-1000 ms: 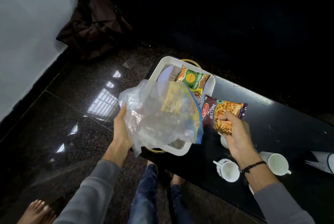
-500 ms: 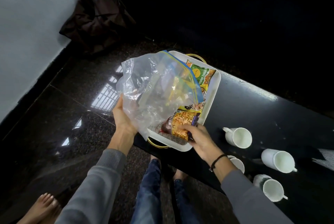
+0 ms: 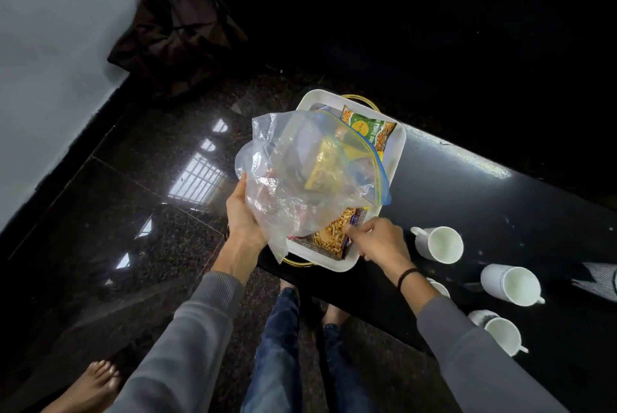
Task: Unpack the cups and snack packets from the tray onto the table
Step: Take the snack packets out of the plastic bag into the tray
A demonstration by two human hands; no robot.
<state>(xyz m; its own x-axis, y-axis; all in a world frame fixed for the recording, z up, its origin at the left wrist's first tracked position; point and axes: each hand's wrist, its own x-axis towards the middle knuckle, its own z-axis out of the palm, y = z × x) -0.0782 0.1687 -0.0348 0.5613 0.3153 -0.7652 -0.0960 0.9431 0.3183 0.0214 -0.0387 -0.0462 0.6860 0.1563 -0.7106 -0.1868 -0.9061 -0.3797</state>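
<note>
Snack packets lie in the white tray (image 3: 397, 159), which sits at the left end of the black desk (image 3: 484, 199) with its long axis running from the near edge away toward the upper right. Going from the left: the left hand (image 3: 245, 212) is raised over the tray's left side, fingers clenched on the crumpled bottom of a clear zip bag (image 3: 300, 175). The bag's blue-and-yellow zip strip faces right and slants down across the tray (a yellowish packet shows through the plastic, though whether it is inside the bag or lying under it cannot be told). Beyond the bag, at the tray's far end, a green and orange snack packet (image 3: 367, 129) lies flat, its long side roughly along the tray. At the near end, a dark mixture packet (image 3: 334, 234) with orange contents lies in the tray, partly under the bag, its length also following the tray. The right hand (image 3: 380, 240) rests at that near right corner, thumb and fingers pinching the packet's right edge.

Right of the tray, four white cups stand on the desk: one cup (image 3: 440, 244) just beside the hand, a second (image 3: 439, 289) mostly hidden behind the wrist, a third (image 3: 510, 284) further right with its handle pointing right, and a fourth (image 3: 500, 332) nearest the desk's front edge.
</note>
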